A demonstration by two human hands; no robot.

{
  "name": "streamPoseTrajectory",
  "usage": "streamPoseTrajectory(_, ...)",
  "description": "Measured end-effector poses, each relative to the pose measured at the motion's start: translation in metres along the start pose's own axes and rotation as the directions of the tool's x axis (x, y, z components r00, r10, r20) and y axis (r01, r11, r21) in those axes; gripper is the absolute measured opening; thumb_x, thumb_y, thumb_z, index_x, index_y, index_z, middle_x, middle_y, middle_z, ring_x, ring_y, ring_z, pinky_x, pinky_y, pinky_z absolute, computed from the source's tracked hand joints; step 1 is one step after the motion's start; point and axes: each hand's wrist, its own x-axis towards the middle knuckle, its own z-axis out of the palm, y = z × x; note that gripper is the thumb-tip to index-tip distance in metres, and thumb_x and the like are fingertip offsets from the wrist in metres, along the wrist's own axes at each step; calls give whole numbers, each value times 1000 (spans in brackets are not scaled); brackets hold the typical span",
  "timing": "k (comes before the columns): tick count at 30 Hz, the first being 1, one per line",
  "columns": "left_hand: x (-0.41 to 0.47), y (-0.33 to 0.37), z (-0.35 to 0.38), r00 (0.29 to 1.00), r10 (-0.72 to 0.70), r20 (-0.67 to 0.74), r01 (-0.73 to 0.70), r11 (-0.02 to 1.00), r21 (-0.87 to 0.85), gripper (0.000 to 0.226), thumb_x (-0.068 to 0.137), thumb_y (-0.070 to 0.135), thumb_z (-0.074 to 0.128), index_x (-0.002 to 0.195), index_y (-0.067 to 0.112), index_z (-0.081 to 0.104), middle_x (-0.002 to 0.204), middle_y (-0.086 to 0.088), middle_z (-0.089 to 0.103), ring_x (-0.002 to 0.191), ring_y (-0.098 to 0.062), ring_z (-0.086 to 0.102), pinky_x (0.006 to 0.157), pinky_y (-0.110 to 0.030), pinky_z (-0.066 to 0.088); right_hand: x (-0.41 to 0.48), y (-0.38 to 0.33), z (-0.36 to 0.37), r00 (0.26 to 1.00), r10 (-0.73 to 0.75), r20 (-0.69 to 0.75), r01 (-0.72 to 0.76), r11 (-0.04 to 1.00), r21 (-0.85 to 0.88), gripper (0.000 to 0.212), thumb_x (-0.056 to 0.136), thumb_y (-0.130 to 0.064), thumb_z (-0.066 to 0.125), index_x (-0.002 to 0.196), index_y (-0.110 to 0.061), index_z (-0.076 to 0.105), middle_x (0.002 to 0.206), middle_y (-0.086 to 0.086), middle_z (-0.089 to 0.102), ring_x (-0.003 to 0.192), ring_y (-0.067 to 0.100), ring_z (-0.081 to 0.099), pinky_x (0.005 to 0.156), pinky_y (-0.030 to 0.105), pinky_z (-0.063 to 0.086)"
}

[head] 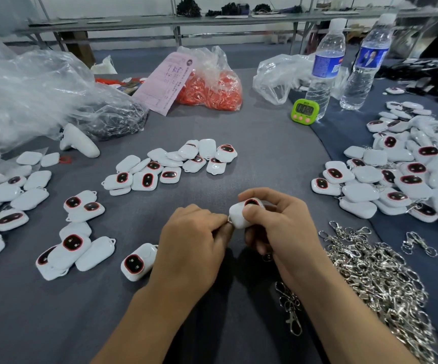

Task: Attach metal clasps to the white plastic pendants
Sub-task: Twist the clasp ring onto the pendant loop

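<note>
At far left we see crumpled clear plastic bags (28, 82) and loose white pendants (10, 219) scattered on the grey table cloth (265, 158). A cluster of pendants (170, 164) lies mid-table, below a pink paper slip (165, 82) and a bag of orange cords (212, 88). In front of us the left hand (194, 245), fingers curled, pinches a small metal ring (229, 220) at the lower corner of one held pendant (239, 215). The right hand (278, 227) grips it just above the cloth, thumb pressed on its white side. Farther right stand a green timer (305, 111) and two water bottles (323, 67). A heap of metal clasps (375, 279) lies by the right forearm, near a large pile of pendants (409, 179).
</note>
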Motion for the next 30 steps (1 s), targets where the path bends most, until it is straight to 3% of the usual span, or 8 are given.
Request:
streamPoseTrajectory(5,2,3,-1,939,-292,182,343,786,-514,19,88,31,74,81,49,76,63,20,68,60,3,60,55,-10,42,3,-6,-5,993,113,43,-118,978,169,22,91,6,57,89,-7,74,72,16,68,43,19,48,36,20,30)
streamPoseTrajectory(9,4,4,-4,918,-308,250,397,706,-587,26,88,30,74,75,52,77,55,13,65,52,1,53,52,-11,40,2,-7,-7,984,167,69,-177,966,188,21,92,3,56,91,-7,74,69,15,67,42,17,49,37,21,30)
streamPoseTrajectory(13,1,4,-4,958,-245,149,286,854,-436,14,85,35,72,73,34,78,59,9,67,67,-14,60,59,-21,43,1,-3,-5,996,92,20,-94,990,102,23,88,5,59,87,-11,75,66,12,66,40,17,48,36,20,31)
streamPoseTrajectory(15,-1,4,-2,989,-116,89,129,978,-164,29,85,34,66,61,17,70,54,4,57,61,-16,49,59,-30,29,-1,1,-1,999,-21,-37,18,997,-73,17,81,-4,65,86,-16,76,66,5,68,44,16,51,40,23,38)
streamPoseTrajectory(19,-2,5,-3,997,42,64,-48,993,109,28,83,24,63,57,17,65,53,2,53,57,-18,39,61,-30,10,-5,7,5,976,-213,-48,175,894,-412,16,73,-24,67,84,-32,74,68,-6,69,53,10,59,53,29,53)
streamPoseTrajectory(23,-3,5,0,985,-156,68,165,974,-158,16,90,32,69,76,27,76,61,7,62,65,-11,50,62,-28,34,-3,-3,3,998,-26,-63,23,998,-55,25,87,5,60,84,-16,75,69,7,68,42,17,49,38,21,35)
streamPoseTrajectory(25,0,6,-1,953,-269,137,302,854,-424,11,89,35,73,83,44,76,63,9,68,63,-8,60,58,-18,43,-3,-9,1,995,97,-41,-92,990,105,28,90,7,56,84,-13,74,70,10,69,41,17,48,41,21,31)
streamPoseTrajectory(30,5,11,-4,909,-316,271,415,639,-648,24,91,25,72,76,41,80,48,17,56,47,1,47,50,-10,37,-3,-14,-2,974,223,35,-223,935,276,22,92,2,54,92,-8,74,66,12,67,40,15,48,37,19,29)
